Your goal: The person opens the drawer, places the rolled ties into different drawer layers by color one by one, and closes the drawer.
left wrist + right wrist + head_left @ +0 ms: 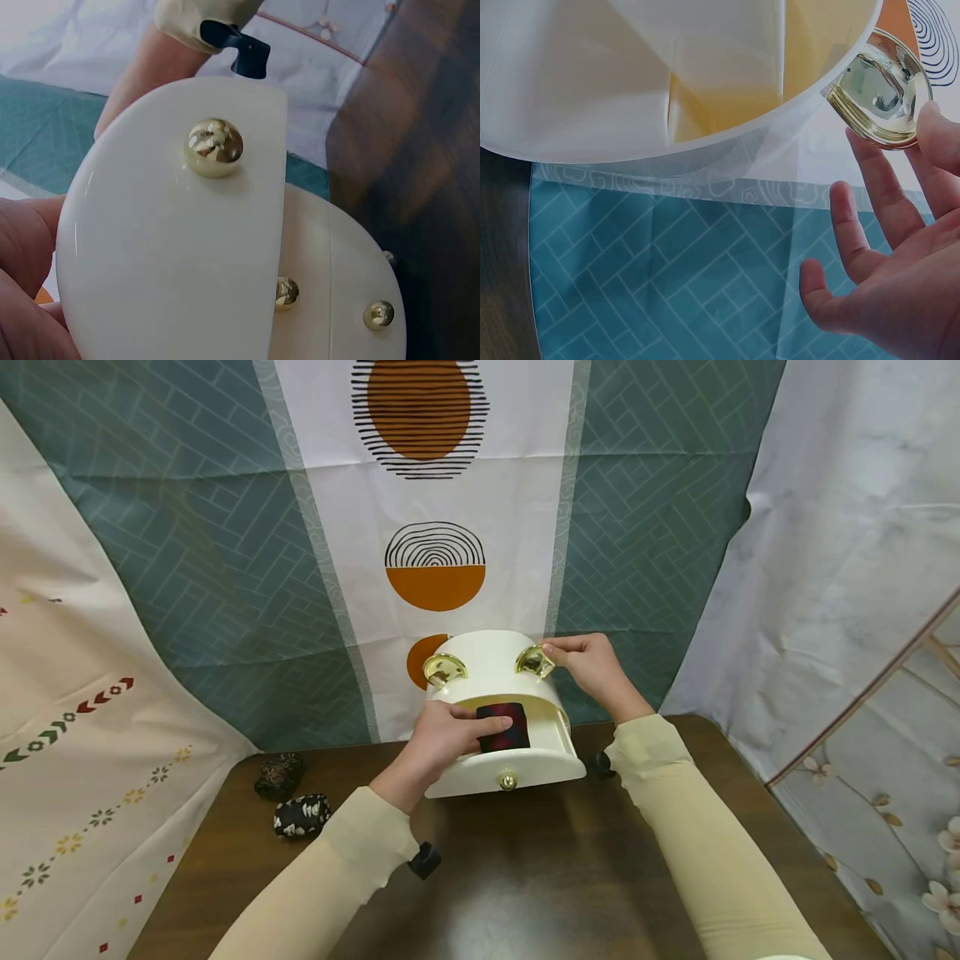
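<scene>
- The left grip (pixel 435 742) is pinching a dark roll (pixel 501 739) with a red pattern, the thumb lying across its upper face.
- The roll is at the open drawer (pixel 465 777), above its inside; whether it touches the drawer floor cannot be told.
- The right grip (pixel 592 664) pinches the rim of the right gold cup (pixel 532 662) between thumb and fingers; in the right wrist view the other fingers are spread apart, below the cup.
- Both the right cup and the left gold cup (pixel 444 670) are fixed to the curved top of a cream box (pixel 487 664).
- The drawer is pulled out from the box, its rounded front bearing a gold knob (pixel 507 782).
- In the left wrist view, two more knobs (pixel 378 315) show on the box beyond the drawer front.
- Each cream sleeve (pixel 322 868) ends at the wrist, with a black clip (pixel 425 860) there.
- Left of the box, well apart from it, a black-and-white roll (pixel 302 815) and a dark patterned bundle (pixel 280 777) lie near each other on the brown tabletop (pixel 510 893).
- Behind the box hangs a teal and white curtain (pixel 645 527) with orange and black round shapes.
</scene>
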A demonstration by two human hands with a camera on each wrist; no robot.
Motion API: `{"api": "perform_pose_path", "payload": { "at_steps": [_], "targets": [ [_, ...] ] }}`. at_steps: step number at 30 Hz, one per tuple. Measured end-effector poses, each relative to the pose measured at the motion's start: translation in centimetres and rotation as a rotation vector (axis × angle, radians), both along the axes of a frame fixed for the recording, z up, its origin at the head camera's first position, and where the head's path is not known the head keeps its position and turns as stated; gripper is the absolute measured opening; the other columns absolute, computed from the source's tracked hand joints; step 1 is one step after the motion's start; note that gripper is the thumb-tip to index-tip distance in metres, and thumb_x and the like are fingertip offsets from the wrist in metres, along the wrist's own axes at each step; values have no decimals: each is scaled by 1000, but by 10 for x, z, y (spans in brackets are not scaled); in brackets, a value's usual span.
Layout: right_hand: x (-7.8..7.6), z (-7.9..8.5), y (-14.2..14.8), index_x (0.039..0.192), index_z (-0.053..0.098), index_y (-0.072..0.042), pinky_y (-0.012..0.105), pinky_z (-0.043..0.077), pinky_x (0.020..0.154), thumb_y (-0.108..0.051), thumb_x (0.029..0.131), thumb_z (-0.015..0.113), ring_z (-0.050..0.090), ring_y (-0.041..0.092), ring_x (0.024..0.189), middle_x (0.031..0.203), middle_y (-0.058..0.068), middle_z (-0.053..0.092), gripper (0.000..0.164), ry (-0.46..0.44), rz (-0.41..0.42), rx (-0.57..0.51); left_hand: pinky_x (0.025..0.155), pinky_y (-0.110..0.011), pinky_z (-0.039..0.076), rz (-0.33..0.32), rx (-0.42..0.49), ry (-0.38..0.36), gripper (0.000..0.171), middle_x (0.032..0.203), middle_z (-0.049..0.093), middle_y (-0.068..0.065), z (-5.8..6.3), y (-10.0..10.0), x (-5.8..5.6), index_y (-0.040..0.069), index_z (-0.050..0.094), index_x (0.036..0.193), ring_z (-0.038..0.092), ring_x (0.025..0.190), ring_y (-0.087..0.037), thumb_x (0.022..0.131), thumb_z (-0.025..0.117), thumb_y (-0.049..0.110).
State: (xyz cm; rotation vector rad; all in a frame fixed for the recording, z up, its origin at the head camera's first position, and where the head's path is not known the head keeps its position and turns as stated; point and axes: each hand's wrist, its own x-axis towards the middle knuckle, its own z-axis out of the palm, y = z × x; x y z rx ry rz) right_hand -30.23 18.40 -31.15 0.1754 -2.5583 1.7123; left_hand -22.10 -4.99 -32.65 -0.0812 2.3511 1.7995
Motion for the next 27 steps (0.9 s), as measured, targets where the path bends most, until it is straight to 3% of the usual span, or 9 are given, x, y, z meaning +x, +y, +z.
{"api": "perform_pose_path", "payload": {
  "at_steps": [7, 14, 20, 24, 27],
  "targets": [
    [0, 3, 0, 112, 70, -16, 46, 40, 103, -39, 87, 65, 52, 21, 123, 122, 3, 65, 34, -7, 6, -12, 62, -29, 55, 3, -69, -31, 51, 97, 59, -8, 0, -3, -5, 5, 67, 81, 66, 73, -22, 61, 83, 49],
    [0, 4, -4, 113, 69, -17, 45, 40, 104, -38, 88, 64, 52, 21, 124, 121, 3, 65, 34, -7, 17, -2, 59, -30, 53, 2, -158, -54, 53, 75, 60, -9, -1, -8, -6, 7, 64, 66, 65, 64, -22, 63, 79, 57],
    [0, 2, -4, 112, 70, -18, 45, 40, 104, -40, 87, 64, 52, 21, 124, 121, 2, 65, 34, -12, 12, -11, 61, -31, 55, -27, -172, -43, 53, 82, 61, -9, 1, -9, -5, 6, 59, 63, 67, 66, -22, 64, 79, 55],
    [-1, 2, -1, 113, 70, -18, 46, 40, 104, -41, 86, 64, 51, 21, 124, 121, 3, 65, 35, -16, 3, -9, 57, -32, 54, -49, -205, -30, 54, 60, 56, -5, 2, -8, -5, 10, 54, 57, 68, 63, -21, 65, 77, 58],
    [-1, 2, -1, 113, 69, -18, 46, 40, 104, -41, 87, 64, 51, 22, 124, 121, 4, 65, 35, -19, 2, -1, 50, -32, 49, -53, -223, -27, 57, 45, 41, 0, 3, -7, -4, 13, 45, 51, 67, 57, -23, 65, 77, 58]
  ]
}}
